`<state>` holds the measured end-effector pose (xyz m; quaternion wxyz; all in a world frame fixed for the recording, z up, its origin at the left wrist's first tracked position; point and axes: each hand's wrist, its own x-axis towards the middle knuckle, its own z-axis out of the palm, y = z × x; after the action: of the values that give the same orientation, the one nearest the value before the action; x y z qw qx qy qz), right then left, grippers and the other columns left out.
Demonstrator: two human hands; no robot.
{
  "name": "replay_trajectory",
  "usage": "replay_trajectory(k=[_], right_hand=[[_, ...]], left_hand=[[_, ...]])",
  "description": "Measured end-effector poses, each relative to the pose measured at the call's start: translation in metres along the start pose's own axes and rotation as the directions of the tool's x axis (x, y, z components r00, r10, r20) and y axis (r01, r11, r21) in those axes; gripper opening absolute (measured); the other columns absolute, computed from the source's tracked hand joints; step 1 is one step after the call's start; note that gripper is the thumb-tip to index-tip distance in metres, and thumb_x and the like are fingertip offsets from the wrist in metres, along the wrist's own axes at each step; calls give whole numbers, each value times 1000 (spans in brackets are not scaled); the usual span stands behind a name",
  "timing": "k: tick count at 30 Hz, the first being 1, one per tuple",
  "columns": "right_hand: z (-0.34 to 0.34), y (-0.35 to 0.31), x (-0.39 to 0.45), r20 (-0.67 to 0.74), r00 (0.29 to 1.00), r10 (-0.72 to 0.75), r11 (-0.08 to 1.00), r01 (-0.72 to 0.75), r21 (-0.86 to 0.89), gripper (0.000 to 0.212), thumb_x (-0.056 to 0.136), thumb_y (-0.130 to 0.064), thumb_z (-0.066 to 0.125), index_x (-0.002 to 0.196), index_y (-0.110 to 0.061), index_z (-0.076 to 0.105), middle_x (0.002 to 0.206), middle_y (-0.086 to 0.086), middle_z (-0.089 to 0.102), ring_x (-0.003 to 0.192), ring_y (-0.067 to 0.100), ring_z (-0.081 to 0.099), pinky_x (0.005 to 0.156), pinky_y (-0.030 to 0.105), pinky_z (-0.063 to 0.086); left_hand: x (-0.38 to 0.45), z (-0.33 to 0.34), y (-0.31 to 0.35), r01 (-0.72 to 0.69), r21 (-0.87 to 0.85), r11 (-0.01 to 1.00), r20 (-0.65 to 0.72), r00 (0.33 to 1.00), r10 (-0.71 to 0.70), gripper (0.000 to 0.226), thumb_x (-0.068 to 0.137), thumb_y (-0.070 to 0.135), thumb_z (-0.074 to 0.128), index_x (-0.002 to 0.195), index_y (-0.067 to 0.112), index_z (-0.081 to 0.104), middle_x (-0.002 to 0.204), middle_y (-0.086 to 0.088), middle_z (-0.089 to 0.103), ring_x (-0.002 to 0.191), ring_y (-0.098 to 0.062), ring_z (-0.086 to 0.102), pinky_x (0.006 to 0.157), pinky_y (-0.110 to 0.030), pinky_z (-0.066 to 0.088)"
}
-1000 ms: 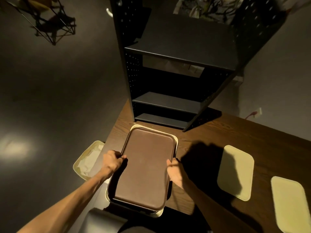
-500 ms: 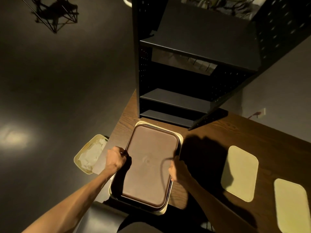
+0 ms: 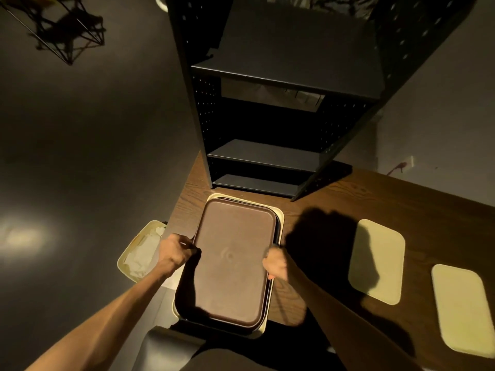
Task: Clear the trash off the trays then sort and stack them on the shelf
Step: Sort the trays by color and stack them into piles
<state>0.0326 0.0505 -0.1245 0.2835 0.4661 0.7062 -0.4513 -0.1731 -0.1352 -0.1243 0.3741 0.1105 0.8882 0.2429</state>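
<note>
Left hand [image 3: 175, 250], right hand [image 3: 276, 263] grip brown tray [image 3: 235, 263] sides.

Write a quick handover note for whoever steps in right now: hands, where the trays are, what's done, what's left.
Left hand grips the left rim of the brown tray; right hand grips its right rim.
The brown tray sits on top of a cream tray at the table's left end, in front of the black shelf.
Two small cream trays lie flat further right on the table. The bin beside the table holds paper.
Done: no trash shows on the trays.
Left: the visible shelf boards hold no trays yet; sort and stack them there.
</note>
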Motion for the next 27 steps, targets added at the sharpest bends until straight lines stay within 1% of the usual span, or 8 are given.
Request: replay_trajectory(k=[3, 6, 12, 16, 18, 21, 24, 27], right_hand=[[-13, 10, -3, 120, 993, -19, 998, 26, -56, 31, 93, -15, 60, 109, 11, 63, 97, 19, 67, 95, 29, 62, 88, 36, 47], [-18, 15, -1, -85, 996, 4, 976, 15, 216, 25, 94, -26, 55, 108, -6, 62, 92, 11, 62, 78, 24, 60, 76, 38, 55], [-51, 29, -16, -258, 966, -26, 966, 90, 243, 19, 96, -35, 55, 84, -21, 50, 80, 8, 59, 67, 20, 60, 64, 35, 54], [-74, 59, -24, -299, 954, -7, 959, 91, 269, 14, 87, -43, 55, 78, -33, 50, 100, 13, 70, 90, 31, 68, 87, 46, 57], [-84, 74, -21, -310, 951, 15, 950, 84, 302, 11, 88, -41, 54, 84, -30, 53, 107, 15, 69, 94, 33, 66, 81, 37, 60], [-97, 103, -16, -312, 947, 71, 928, 51, 368, 18, 96, -19, 48, 79, -20, 53, 119, 23, 61, 92, 27, 56, 46, 8, 47], [-108, 139, -22, -380, 920, 96, 902, 81, 425, 22, 84, -38, 55, 92, -18, 61, 103, 16, 70, 90, 33, 66, 68, 29, 54], [-123, 177, -27, -375, 917, 139, 856, 79, 510, 17, 88, -25, 56, 93, -9, 61, 95, 18, 68, 74, 21, 60, 59, 25, 49]], left_hand=[[-1, -1, 12, -79, 202, 976, -19, 996, 85, 47, 75, 6, 73, 121, 9, 64, 117, -11, 71, 103, -27, 69, 88, -36, 57], [-9, 3, 40, -218, 314, 924, -54, 968, 246, 62, 73, 9, 72, 132, 12, 53, 126, -11, 59, 110, -30, 62, 91, -39, 54], [-19, 28, 101, -452, 224, 863, 71, 891, 449, 40, 78, 6, 68, 117, 12, 65, 118, -10, 65, 105, -29, 67, 92, -36, 56], [-30, 57, 135, -524, 178, 833, 166, 850, 499, 36, 80, 6, 67, 116, 15, 66, 117, -11, 68, 106, -28, 68, 93, -38, 56], [-37, 73, 152, -547, 157, 822, 213, 832, 512, 39, 81, 6, 66, 119, 15, 65, 121, -11, 66, 110, -27, 65, 96, -40, 55], [-50, 98, 176, -571, 145, 808, 307, 802, 512, 36, 82, 1, 62, 115, 16, 66, 113, -7, 69, 104, -24, 66, 93, -41, 56], [-58, 126, 195, -586, 165, 793, 345, 788, 510, 33, 81, 2, 60, 108, 17, 67, 100, -7, 73, 94, -23, 70, 87, -37, 57], [-69, 158, 214, -577, 167, 800, 377, 786, 489, 31, 84, 4, 61, 114, 12, 66, 103, -6, 72, 94, -20, 69, 86, -29, 55]])
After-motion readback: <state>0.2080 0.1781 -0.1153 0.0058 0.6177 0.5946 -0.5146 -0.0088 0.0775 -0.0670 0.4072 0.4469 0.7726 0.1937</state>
